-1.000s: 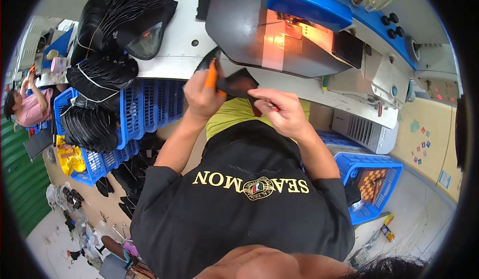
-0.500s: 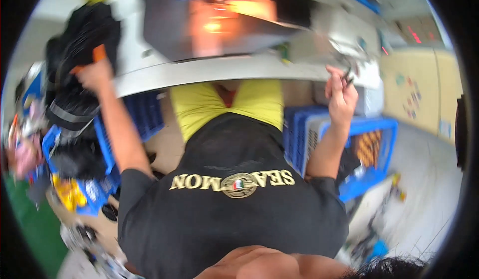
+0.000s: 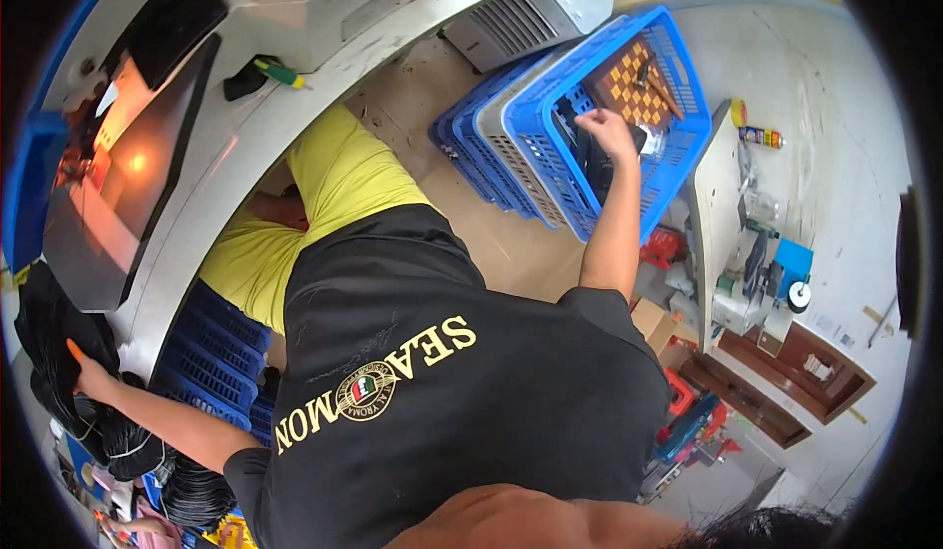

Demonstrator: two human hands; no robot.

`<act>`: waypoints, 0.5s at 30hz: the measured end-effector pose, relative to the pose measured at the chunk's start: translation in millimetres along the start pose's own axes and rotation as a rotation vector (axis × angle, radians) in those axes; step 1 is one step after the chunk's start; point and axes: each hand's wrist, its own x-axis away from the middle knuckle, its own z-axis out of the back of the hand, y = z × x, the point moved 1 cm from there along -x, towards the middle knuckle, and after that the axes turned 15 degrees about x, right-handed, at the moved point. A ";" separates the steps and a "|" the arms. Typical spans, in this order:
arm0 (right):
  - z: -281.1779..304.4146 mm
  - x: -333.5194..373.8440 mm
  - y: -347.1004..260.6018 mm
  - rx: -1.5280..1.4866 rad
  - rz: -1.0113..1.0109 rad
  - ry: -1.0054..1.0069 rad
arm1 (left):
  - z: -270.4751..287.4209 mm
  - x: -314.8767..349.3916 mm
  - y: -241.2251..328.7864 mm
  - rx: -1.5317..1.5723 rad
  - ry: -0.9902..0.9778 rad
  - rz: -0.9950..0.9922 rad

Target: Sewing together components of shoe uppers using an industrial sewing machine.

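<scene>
At the lower left, my left hand is closed around a thing with an orange end; the rest of it is hidden by my fingers. That hand rests against a black bundle at the table's end. My right hand reaches over the top blue crate, its fingers drawn together. Dark pieces lie in the crate just below the fingertips. Whether anything is pinched there is hidden.
A checkered board sits in the crate, which tops a stack. The white table curves along the left, carrying a lit dark panel and a green-yellow tool. A grey vented box stands behind the crates.
My view and body have turned to the right. My right hand has gone from the table's right edge to over the crate. My left hand stays by the black bundle, still gripping the orange thing.
</scene>
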 end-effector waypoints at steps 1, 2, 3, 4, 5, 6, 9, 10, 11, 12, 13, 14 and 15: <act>-8.4 0.5 6.2 0.112 -0.023 -0.068 | 4.0 1.4 5.7 0.003 -0.005 -0.011; -21.1 -0.1 13.6 0.157 -0.039 -0.088 | 10.4 2.7 5.1 0.004 0.005 -0.003; -30.6 -2.2 16.6 0.203 -0.023 -0.097 | 15.0 5.3 2.3 0.003 0.014 0.004; -39.2 -4.9 19.8 0.250 -0.008 -0.105 | 17.5 7.1 0.7 0.003 0.023 0.011; -46.2 -5.7 21.1 0.303 0.026 -0.109 | 17.3 11.1 5.8 0.006 0.026 0.022; -51.5 -5.1 24.1 0.297 0.016 -0.115 | 15.4 11.7 12.0 0.008 0.030 0.032; -51.5 -2.6 35.4 0.278 -0.028 -0.092 | 15.2 23.9 40.3 -0.152 -0.007 0.415; -50.1 -1.6 40.5 0.278 -0.043 -0.092 | 12.6 27.8 51.9 -0.210 -0.014 0.553; -48.7 -0.4 47.2 0.167 -0.076 -0.018 | 13.1 33.5 62.9 -0.076 -0.006 0.471; -50.0 -2.1 52.1 0.048 -0.101 0.052 | 17.6 33.1 54.9 -0.078 -0.004 0.459; -58.1 -6.0 55.1 -0.069 -0.129 0.100 | 24.9 30.1 31.5 -0.140 0.024 0.457; -62.7 -8.4 57.3 -0.088 -0.139 0.089 | 33.3 24.1 15.5 -0.185 0.064 0.448; -62.0 -10.8 56.9 -0.104 -0.167 0.132 | 39.0 24.2 6.4 -0.222 0.041 0.447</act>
